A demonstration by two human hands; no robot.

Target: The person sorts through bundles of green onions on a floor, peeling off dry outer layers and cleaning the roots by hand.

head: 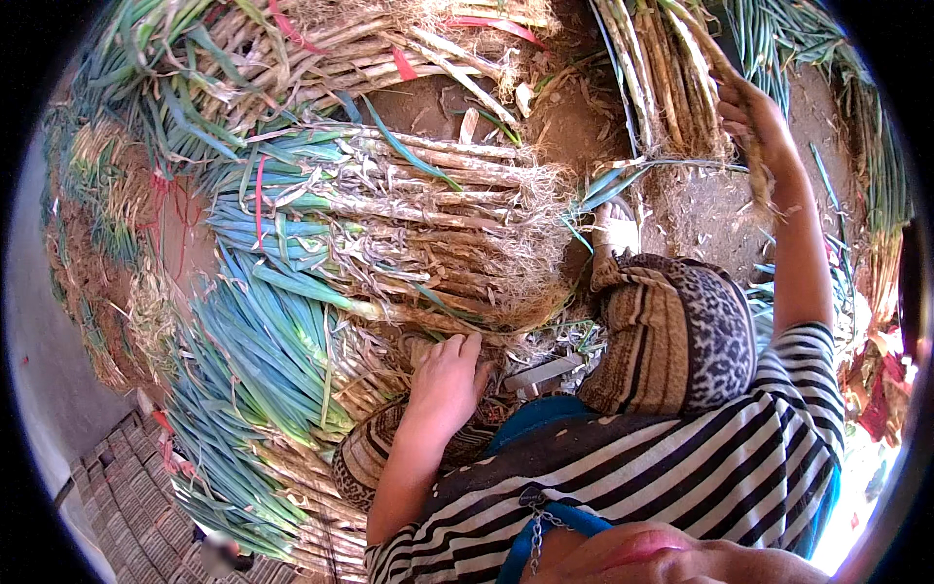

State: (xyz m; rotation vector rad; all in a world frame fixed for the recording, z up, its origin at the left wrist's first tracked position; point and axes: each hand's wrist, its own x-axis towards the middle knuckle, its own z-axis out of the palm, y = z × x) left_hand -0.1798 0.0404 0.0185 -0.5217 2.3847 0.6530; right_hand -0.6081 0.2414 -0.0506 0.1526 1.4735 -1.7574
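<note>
In front of me lies a broad pile of long green onions (452, 212), their green leaves to the left and their fringed roots to the right. My left hand (446, 383) is at the near edge of this pile, its fingertips touching the lowest stalk (416, 314); whether they grip it is hidden. Far out to the right, my right hand (755, 120) is closed around a brownish onion stalk (755, 164), whose lower end dangles below the fingers. Just left of that hand is an upright-looking group of onion stalks (671, 87), roots towards me.
More onions (328, 58) tied with red ribbon lie beyond, and another leafy heap (263, 350) is at my left. A sandalled foot (616, 226) stands on the soil floor (689, 212). Stacked bricks (139, 489) are at lower left, with onions (879, 190) along the right edge.
</note>
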